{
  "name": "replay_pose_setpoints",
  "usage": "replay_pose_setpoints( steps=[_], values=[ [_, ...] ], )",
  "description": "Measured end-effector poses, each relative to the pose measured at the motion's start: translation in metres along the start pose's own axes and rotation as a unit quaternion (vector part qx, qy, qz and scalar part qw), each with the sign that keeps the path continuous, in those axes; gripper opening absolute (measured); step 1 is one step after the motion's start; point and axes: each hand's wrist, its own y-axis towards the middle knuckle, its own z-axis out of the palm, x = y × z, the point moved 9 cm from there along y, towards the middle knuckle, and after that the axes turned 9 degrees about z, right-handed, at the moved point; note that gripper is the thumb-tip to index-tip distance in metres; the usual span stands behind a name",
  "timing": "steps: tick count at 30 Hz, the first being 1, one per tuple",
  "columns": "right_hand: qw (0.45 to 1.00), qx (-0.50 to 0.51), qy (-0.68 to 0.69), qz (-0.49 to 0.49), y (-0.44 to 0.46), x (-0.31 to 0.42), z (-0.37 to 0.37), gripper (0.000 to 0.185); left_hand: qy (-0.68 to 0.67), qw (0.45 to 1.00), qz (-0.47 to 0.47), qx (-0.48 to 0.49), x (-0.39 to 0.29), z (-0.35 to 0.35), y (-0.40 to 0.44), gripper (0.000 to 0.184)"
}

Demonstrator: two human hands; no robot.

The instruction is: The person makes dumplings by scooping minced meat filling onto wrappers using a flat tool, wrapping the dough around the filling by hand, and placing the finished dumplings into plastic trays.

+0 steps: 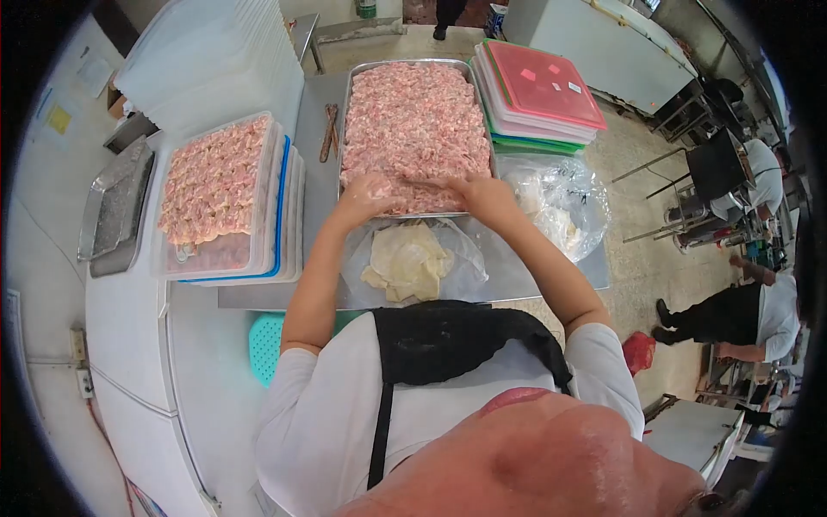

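Note:
A metal tray (344, 129) filled with pink ground meat (413, 121) stands in front of me. Over its near left corner, my left hand (366, 196) has its fingers curled in at the meat; what they hold is hidden. At the near right edge, my right hand (482, 196) grips a thin flat stick (422, 183) that points left across the meat. Between my forearms, a loose pile of thin yellowish dough wrappers (407, 261) lies on a clear plastic bag (469, 258).
To the left, a plastic container (263, 211) holds rows of meat-filled dumplings (215, 177), near stacked clear containers (215, 60) and metal trays (121, 198). Brown utensils (329, 132) lie beside the meat tray. Lidded boxes (543, 86) and a plastic bag (560, 207) stand right. Co-workers (741, 310) are farther right.

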Motion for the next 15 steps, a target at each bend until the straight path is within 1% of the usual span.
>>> replay_pose_setpoints(
  steps=[1, 2, 4, 6, 8, 9, 10, 12, 13, 15],
  values=[
    [1.000, 0.014, -0.006, 0.024, 0.004, -0.018, 0.009, 0.028, -0.016, 1.000, -0.005, -0.020, 0.000, -0.004, -0.005, 0.044],
    [0.999, 0.031, 0.005, 0.024, 0.002, -0.033, 0.018, 0.027, -0.020, 0.998, 0.029, -0.044, -0.007, -0.011, -0.008, 0.042],
    [0.997, 0.064, 0.022, 0.029, -0.005, -0.044, 0.003, 0.027, -0.035, 0.990, 0.100, -0.091, -0.026, -0.021, -0.010, 0.038],
    [0.990, 0.034, 0.124, 0.055, -0.012, -0.049, -0.028, 0.027, -0.089, 0.986, 0.111, -0.082, -0.054, -0.028, -0.011, 0.035],
    [0.970, 0.013, 0.236, 0.063, -0.017, -0.044, -0.058, 0.028, -0.074, 0.986, 0.131, -0.075, -0.069, -0.028, -0.009, 0.033],
    [0.942, 0.065, 0.322, 0.070, -0.021, -0.031, -0.064, 0.029, -0.033, 0.986, 0.146, -0.076, -0.068, -0.026, -0.010, 0.033],
    [0.949, 0.050, 0.309, 0.023, -0.024, -0.012, -0.066, 0.030, 0.009, 0.984, 0.159, -0.078, -0.068, -0.025, -0.009, 0.033],
    [0.957, 0.022, 0.280, -0.077, -0.030, 0.021, -0.063, 0.031, -0.071, 0.991, 0.110, 0.017, -0.056, -0.004, -0.001, 0.035],
    [0.953, 0.021, 0.290, -0.088, -0.029, 0.023, -0.056, 0.031, -0.109, 0.989, 0.083, 0.064, -0.050, 0.006, 0.000, 0.036],
    [0.945, 0.019, 0.307, -0.112, -0.029, 0.028, -0.052, 0.031, -0.033, 0.993, 0.086, 0.075, -0.045, 0.007, 0.004, 0.037]
  ],
)
